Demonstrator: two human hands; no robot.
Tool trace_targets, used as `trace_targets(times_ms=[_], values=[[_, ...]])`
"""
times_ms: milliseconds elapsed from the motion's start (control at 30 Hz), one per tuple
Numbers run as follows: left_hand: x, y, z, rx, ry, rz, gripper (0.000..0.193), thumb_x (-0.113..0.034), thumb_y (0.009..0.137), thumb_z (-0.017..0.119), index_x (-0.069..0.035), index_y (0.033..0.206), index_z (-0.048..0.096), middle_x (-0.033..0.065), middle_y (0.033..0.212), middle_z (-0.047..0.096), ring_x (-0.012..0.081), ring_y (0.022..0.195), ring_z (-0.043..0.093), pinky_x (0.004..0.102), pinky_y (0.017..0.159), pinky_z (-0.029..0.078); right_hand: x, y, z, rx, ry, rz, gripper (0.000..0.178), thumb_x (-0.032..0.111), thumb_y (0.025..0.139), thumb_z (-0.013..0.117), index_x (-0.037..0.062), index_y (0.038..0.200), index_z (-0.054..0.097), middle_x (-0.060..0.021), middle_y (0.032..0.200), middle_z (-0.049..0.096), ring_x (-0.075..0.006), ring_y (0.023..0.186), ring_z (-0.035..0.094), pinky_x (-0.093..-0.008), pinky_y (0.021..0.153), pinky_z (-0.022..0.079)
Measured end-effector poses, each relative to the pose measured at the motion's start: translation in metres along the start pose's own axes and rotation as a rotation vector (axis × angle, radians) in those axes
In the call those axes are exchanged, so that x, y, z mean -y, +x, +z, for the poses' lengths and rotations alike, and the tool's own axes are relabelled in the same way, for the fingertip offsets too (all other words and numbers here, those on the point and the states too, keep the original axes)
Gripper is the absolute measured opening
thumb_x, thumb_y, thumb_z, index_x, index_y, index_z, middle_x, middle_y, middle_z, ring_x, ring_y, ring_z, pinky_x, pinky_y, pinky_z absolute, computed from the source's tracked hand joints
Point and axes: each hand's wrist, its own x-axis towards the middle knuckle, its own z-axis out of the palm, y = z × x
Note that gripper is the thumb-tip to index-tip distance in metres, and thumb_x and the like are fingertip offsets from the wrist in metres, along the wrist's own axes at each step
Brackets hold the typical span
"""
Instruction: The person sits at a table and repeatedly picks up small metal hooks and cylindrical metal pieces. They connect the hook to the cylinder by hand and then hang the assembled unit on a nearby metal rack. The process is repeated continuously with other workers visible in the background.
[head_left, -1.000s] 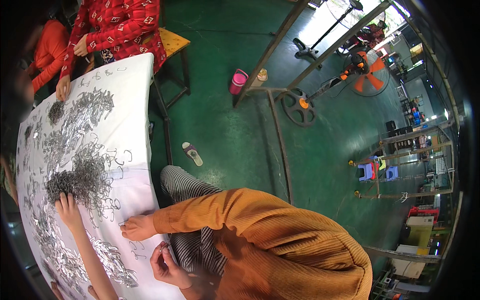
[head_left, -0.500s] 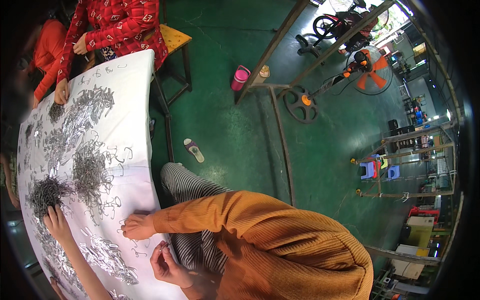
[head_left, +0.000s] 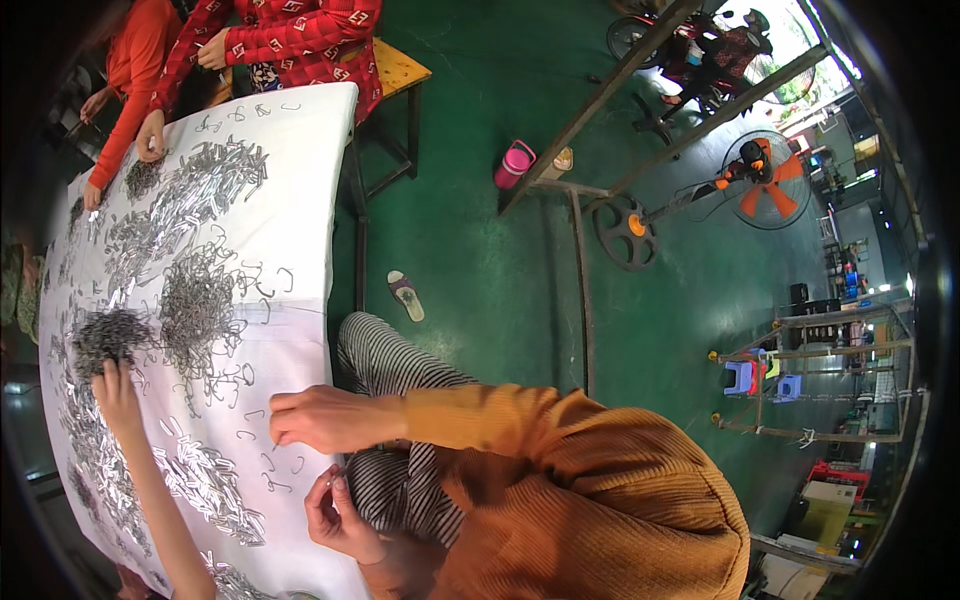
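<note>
My right hand [head_left: 328, 420], in an orange corduroy sleeve, hangs over the white table [head_left: 292, 215] near its edge. Its fingers are bent together and point at a few loose dark wire hooks [head_left: 246, 434]; anything between them is hidden. Lower down, by the edge, my left hand [head_left: 342, 516] is turned partly upward, thumb and fingertips pinched on something small that I cannot make out. Left of my hands lies a heap of shiny metal strips [head_left: 205, 485]. Farther up the table is a tangled pile of wire hooks [head_left: 197, 305].
Another person's bare forearm [head_left: 165, 500] reaches to a dark pile [head_left: 108, 335] on the left. Two people in red work at the far end. A pink tumbler [head_left: 515, 165], a slipper [head_left: 406, 296] and a fan [head_left: 768, 180] stand or lie on the green floor right of the table.
The whole view has shifted, with the scene sliding rightward. My right hand has drawn back from the hooks it was touching toward the table edge. My left hand keeps its pinch.
</note>
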Motion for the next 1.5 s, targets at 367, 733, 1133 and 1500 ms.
trace_targets(times_ms=[367, 733, 1133, 1500], values=[[-0.011, 0.004, 0.001, 0.021, -0.105, -0.047, 0.016, -0.002, 0.093, 0.058, 0.006, 0.107, 0.058, 0.0131, 0.1, 0.065, 0.0199, 0.092, 0.063, 0.0334, 0.088, 0.051, 0.049, -0.052, -0.024, 0.018, 0.349, 0.175, 0.014, 0.018, 0.083, 0.072, 0.004, 0.087, 0.068, -0.0055, 0.079, 0.066, -0.0162, 0.063, 0.061, -0.0273, 0.056, 0.047], [-0.013, 0.004, 0.002, -0.084, -0.134, -0.062, 0.017, -0.002, 0.092, 0.059, 0.004, 0.108, 0.061, 0.0119, 0.1, 0.066, 0.0179, 0.09, 0.063, 0.0315, 0.084, 0.051, 0.056, -0.045, -0.012, -0.102, 0.309, 0.224, 0.015, 0.016, 0.081, 0.069, 0.0029, 0.08, 0.064, -0.0088, 0.073, 0.062, -0.0217, 0.067, 0.062, -0.0355, 0.062, 0.048], [-0.019, 0.003, -0.002, -0.029, -0.119, -0.093, 0.01, 0.002, 0.091, 0.061, 0.005, 0.1, 0.062, 0.0088, 0.095, 0.065, 0.0154, 0.087, 0.062, 0.0277, 0.08, 0.051, 0.054, -0.042, 0.0, -0.191, 0.217, 0.136, 0.012, 0.012, 0.081, 0.066, 0.0028, 0.082, 0.059, -0.0082, 0.077, 0.062, -0.0254, 0.073, 0.061, -0.0357, 0.064, 0.048], [-0.018, 0.0, 0.002, -0.068, -0.202, -0.061, 0.014, 0.004, 0.09, 0.06, 0.006, 0.104, 0.062, 0.0109, 0.096, 0.066, 0.0163, 0.089, 0.062, 0.0294, 0.083, 0.051, 0.062, -0.049, -0.008, -0.09, 0.197, 0.147, 0.008, 0.009, 0.079, 0.063, 0.0037, 0.083, 0.059, -0.0089, 0.077, 0.062, -0.0262, 0.071, 0.061, -0.0377, 0.063, 0.047]])
